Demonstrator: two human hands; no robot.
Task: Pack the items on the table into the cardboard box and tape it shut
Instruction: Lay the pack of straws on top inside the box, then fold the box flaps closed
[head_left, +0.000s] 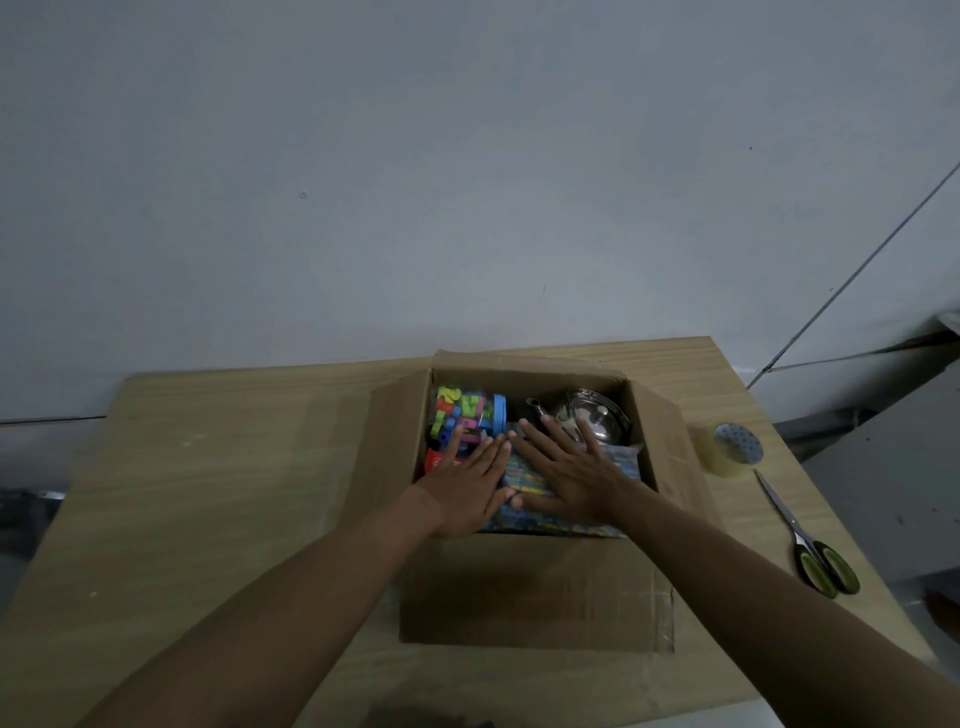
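In the head view, the left hand (470, 491) and the right hand (566, 475) are both reaching down inside the cardboard box (535, 587), which is sitting on the table (208, 467) directly in front of the person. Both hands are lying flat, side by side, with straight, spread fingers, gripping nothing and pressing down on a flat blue-and-yellow patterned pack (621, 465) under the palms. Just beyond the left fingertips a clear jar of colourful toy pieces (467, 415) is lying on its side, and just beyond the right fingertips a shiny steel kettle (592, 418) is sitting in the far corner. A red item (436, 460) is peeking out beside the left hand; what it is cannot be told. No loose items are showing on the table around the box, so the packing appears to be finishing, with the contents being settled flat. The closing is not yet starting: all the flaps are spreading outward, the near one lying flat beneath the forearms. The roll of clear tape (730, 447) and the scissors (810, 545) are waiting untouched on the table, well out to the right of the right hand. Folding the flaps in, taping the seam and cutting the tape are what is remaining.
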